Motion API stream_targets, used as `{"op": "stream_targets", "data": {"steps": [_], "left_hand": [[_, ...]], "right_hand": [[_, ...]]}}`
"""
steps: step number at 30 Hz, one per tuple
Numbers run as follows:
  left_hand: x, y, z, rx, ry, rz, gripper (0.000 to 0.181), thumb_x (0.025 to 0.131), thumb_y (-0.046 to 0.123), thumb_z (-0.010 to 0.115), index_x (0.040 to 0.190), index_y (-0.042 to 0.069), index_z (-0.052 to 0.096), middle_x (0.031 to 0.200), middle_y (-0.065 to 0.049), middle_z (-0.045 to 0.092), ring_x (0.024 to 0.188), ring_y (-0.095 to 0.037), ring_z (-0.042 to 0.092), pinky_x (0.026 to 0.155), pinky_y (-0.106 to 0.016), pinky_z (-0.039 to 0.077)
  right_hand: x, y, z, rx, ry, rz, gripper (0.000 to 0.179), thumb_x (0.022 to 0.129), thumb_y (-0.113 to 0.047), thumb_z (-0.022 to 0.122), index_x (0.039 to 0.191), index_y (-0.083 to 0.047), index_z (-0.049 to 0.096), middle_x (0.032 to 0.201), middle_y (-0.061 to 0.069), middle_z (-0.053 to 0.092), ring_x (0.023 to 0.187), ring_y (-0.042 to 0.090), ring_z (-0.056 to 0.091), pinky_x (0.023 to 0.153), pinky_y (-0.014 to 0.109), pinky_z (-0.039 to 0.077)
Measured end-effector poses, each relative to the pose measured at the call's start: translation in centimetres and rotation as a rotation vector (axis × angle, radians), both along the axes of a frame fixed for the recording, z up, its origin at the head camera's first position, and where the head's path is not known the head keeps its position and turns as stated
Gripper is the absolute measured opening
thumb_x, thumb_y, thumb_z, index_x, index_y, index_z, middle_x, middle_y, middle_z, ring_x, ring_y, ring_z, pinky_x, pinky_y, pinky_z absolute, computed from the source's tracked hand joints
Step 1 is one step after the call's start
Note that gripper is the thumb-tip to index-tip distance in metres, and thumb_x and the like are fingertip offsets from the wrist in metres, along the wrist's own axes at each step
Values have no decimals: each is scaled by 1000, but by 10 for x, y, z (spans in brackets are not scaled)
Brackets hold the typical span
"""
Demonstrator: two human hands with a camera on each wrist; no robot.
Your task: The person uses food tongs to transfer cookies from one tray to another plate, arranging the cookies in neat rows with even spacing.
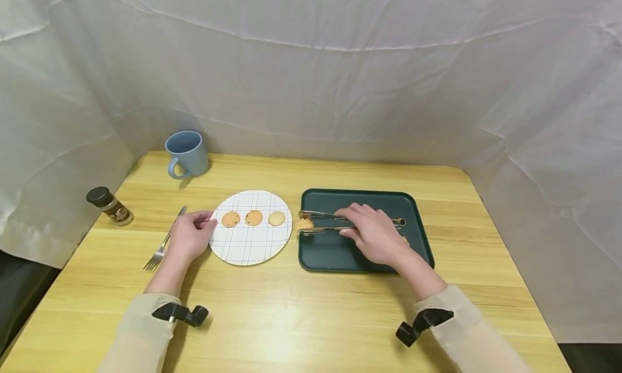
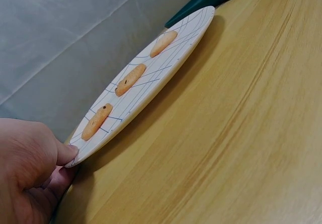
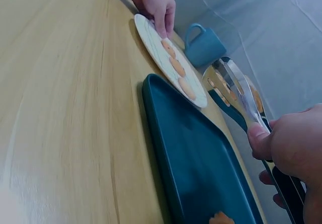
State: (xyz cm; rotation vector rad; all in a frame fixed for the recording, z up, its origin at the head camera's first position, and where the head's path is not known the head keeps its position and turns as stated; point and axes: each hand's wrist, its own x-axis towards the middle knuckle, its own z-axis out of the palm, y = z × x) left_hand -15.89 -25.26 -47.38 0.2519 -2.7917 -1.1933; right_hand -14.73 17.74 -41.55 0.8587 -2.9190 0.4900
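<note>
My left hand (image 1: 191,235) pinches the left rim of a round white plate (image 1: 248,250) with a blue line pattern; in the left wrist view the thumb (image 2: 68,153) lies over the rim. Three round cookies sit in a row on it: two speckled ones, a left cookie (image 1: 230,219) and a middle cookie (image 1: 254,218), and a plain pale cookie (image 1: 276,218) on the right. My right hand (image 1: 376,234) holds metal tongs (image 1: 328,229) above a dark green tray (image 1: 335,257). Between the tong tips is another cookie (image 1: 304,224), over the tray's left edge.
Another cookie piece (image 3: 221,218) lies on the tray, partly hidden by my right hand in the head view. A fork (image 1: 156,256) lies left of the plate. Farther off stand a blue mug (image 1: 191,156) and a black-lidded spice jar (image 1: 110,205). A grey curtain (image 1: 311,103) hangs behind the table.
</note>
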Motion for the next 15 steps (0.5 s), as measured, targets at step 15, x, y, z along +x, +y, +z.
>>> {"op": "stream_targets", "data": {"steps": [15], "left_hand": [[0, 0, -1, -2, 18, -3, 33, 104, 16, 66, 128, -5, 72, 111, -19, 74, 99, -29, 67, 82, -35, 49]], "right_hand": [[-4, -29, -10, -18, -10, 30, 39, 104, -30, 70, 141, -17, 66, 126, 2, 66, 114, 26, 62, 88, 53, 51]]}}
